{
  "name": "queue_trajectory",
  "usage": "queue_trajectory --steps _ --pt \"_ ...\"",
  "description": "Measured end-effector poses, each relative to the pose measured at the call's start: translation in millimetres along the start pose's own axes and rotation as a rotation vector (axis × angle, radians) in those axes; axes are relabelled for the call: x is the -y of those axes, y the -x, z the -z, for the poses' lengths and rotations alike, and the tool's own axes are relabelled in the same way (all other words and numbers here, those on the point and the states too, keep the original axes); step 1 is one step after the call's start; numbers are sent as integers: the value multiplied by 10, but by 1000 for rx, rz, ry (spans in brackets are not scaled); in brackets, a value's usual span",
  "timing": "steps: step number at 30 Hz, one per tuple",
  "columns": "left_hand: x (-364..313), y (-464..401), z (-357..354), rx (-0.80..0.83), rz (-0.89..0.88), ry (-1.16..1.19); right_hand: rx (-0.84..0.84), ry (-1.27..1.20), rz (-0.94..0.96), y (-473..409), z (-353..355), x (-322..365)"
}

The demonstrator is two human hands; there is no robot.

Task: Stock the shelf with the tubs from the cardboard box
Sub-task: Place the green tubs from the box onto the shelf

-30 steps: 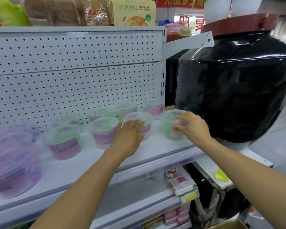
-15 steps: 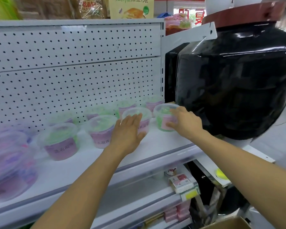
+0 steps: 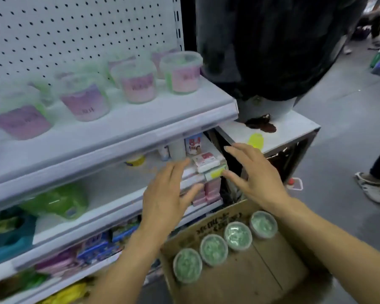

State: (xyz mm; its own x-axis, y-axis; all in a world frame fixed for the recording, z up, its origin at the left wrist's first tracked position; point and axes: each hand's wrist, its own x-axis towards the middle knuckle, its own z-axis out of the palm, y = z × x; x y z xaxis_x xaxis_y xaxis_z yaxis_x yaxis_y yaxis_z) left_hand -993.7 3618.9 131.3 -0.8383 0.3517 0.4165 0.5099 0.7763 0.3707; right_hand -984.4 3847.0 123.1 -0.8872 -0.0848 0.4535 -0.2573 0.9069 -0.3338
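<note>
Returning from the shelf (image 3: 123, 130): both hands are off the tubs they touched half a second ago and now hang in mid-air between shelf and cardboard box (image 3: 246, 268). Left hand (image 3: 165, 194): fingers straight and spread, grip released, holding nothing. Right hand (image 3: 255, 176): same, fingers extended, grip released, empty. The view has tipped downward, so the box is now in sight below the hands.

On the upper shelf, the two tubs just handled stand upright at the right end of the front row: right-end tub (image 3: 181, 72), and the next tub (image 3: 136, 83) just beside it. Further tubs run left along the shelf and behind, blurred.

In the box, four tubs (image 3: 225, 244) remain in one diagonal row against the far wall, lids up, touching or nearly so. Rest of the box floor is bare cardboard.

Judgement: one placement cycle is done and the next pick is starting. With four left, two two-handed trips should finish it. Nearest candidates are the two right-hand tubs in the row.
</note>
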Motion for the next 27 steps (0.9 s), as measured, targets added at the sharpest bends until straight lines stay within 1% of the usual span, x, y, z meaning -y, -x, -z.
queue_trajectory --steps 3,6,10,12,15,18,19,21,23,24,25,27 --pt "47 432 -495 211 157 45 170 -9 -66 517 -366 -231" --pt "178 818 -990 400 312 40 413 -19 -199 993 -814 -429" --pt "433 1272 -1662 637 536 107 657 -111 -365 1547 -1413 -618" --pt "594 1450 -1993 703 612 63 750 -128 -439 1742 -1716 -693" --pt "853 1627 -2424 836 663 -51 870 -177 -559 1900 -2181 -739" --pt "1139 1705 -2755 895 705 -134 864 -277 -690 1995 -2605 -769" --pt "1228 1736 -2852 898 718 -147 862 -310 -766 2005 -2717 -765" --pt "1336 1789 -2988 904 784 -135 836 -445 -1047 2017 -2918 -770" --pt "1386 1828 -3078 872 876 -78 715 -675 -1345 2046 -3101 -777" --pt "1396 1834 -3107 856 892 -68 663 -767 -1470 2063 -3175 -774" --pt "1401 1836 -3124 849 892 -76 633 -815 -1543 2077 -3234 -775" --pt "1424 1829 -3154 841 895 -109 590 -807 -1594 2122 -3354 -796"
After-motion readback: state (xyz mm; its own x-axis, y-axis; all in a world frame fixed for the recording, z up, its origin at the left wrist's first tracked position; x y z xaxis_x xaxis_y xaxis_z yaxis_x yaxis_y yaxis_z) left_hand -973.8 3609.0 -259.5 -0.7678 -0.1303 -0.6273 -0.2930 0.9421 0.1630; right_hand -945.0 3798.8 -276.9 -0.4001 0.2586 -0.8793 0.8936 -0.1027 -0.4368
